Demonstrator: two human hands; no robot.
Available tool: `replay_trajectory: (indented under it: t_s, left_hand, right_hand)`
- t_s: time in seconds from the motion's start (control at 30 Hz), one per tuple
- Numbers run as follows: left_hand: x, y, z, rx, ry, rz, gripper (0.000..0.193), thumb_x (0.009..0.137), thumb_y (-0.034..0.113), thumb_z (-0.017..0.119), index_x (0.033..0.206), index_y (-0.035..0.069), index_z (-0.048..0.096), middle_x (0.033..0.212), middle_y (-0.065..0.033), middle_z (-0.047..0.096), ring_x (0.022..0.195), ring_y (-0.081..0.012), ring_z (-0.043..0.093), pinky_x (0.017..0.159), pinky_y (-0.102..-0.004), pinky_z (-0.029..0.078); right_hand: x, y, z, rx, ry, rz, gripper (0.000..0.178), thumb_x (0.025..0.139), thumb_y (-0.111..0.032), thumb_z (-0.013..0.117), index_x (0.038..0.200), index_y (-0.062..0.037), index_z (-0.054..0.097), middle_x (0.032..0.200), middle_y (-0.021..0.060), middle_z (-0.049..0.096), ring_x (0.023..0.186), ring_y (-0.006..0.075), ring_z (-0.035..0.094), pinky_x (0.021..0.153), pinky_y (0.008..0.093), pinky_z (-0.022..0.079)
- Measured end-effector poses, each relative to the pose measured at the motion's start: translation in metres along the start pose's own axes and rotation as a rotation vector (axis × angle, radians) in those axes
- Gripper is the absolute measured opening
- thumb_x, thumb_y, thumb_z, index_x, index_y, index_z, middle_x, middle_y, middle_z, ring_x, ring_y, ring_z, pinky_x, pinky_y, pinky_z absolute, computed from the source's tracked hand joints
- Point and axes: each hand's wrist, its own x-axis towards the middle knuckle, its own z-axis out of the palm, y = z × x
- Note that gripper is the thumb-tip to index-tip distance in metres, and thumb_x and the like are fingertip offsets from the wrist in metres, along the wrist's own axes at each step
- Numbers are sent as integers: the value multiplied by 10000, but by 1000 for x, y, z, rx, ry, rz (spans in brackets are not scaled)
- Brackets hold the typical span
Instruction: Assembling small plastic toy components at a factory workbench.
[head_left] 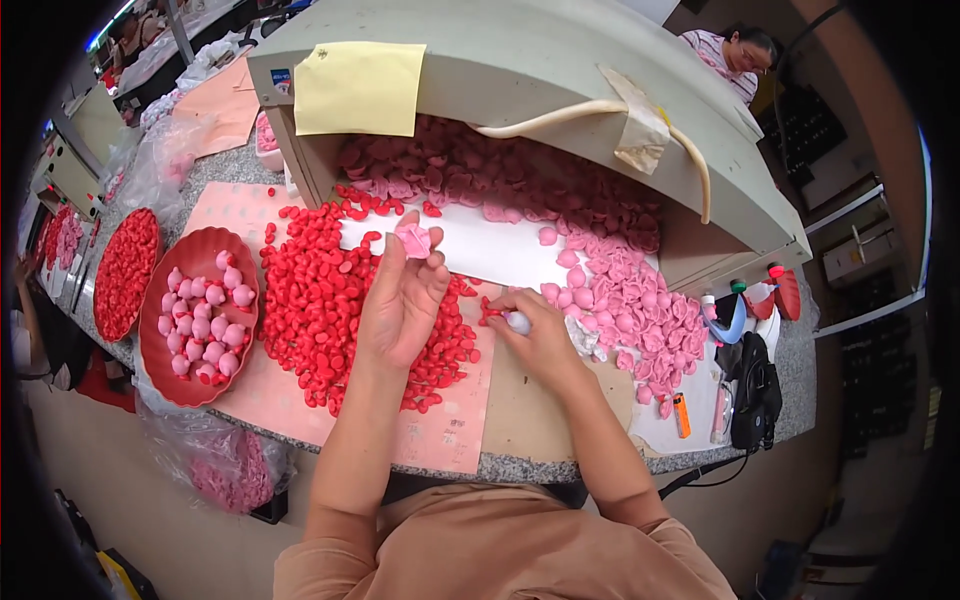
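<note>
My left hand [400, 310] is raised, palm up, over the heap of red pieces. Its thumb and fingers pinch a pink cup-shaped piece [413, 241]. Lower and to the right, my right hand [540, 338] is closed around a small whitish bottle-like object [518, 322], partly hidden by the fingers. A small red piece [487, 311] is at those fingertips; whether they grip it I cannot tell. Glossy small red pieces [315, 310] spread around my left forearm. Beyond my right hand, thin pink shell-shaped pieces [640, 310] lie piled.
A grey hood-like housing [560, 70] arches over more pink pieces. At the left, a red scalloped tray [165, 375] holds pink-and-red assembled pieces, beside another tray of red pieces [127, 275]. An orange lighter [682, 416] and black pouch [755, 390] lie right. A person [725, 60] is behind.
</note>
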Motion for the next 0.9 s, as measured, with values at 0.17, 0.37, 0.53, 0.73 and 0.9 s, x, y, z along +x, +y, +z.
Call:
replay_trajectory:
  t_s: [0.17, 0.37, 0.53, 0.73, 0.9]
  left_hand:
    - [-7, -21, 6, 69, 53, -133, 434, 944, 293, 464, 1303, 62, 384, 1086, -121, 573, 850, -152, 595, 788, -294, 524]
    - [-11, -42, 11, 506, 161, -336, 396, 944, 275, 477, 1267, 49, 444, 1050, -68, 583, 856, -118, 571, 744, -265, 487]
    - [-14, -65, 2, 652, 200, -427, 278, 930, 213, 512, 1158, 54, 519, 928, -23, 593, 732, -67, 515, 602, -198, 399]
    - [-15, -68, -8, 878, 157, -396, 177, 907, 166, 554, 1054, 67, 558, 800, 24, 557, 672, -30, 475, 528, -167, 356]
    - [-16, -65, -10, 987, 149, -376, 187, 908, 156, 550, 1062, 52, 573, 827, 12, 569, 677, -41, 485, 533, -178, 370]
  right_hand:
    - [-16, 5, -11, 542, 61, 312, 121, 880, -96, 564, 992, -49, 560, 853, 26, 606, 700, 93, 572, 622, 213, 457]
    - [-11, 1, -29, 965, 60, 420, 108, 892, -184, 561, 944, -91, 540, 796, 17, 609, 651, 81, 556, 591, 214, 442]
    - [-12, 5, -24, 1098, 123, 456, 141, 893, -210, 572, 934, -77, 548, 801, 33, 611, 668, 89, 566, 602, 230, 459]
    - [-16, 15, -15, 1027, 71, 412, 182, 877, -210, 603, 954, -52, 556, 821, 47, 617, 718, 95, 577, 631, 225, 464]
    - [-14, 5, -22, 710, 159, 199, 202, 872, -160, 604, 1039, -53, 564, 826, 2, 611, 733, 53, 544, 643, 199, 443]
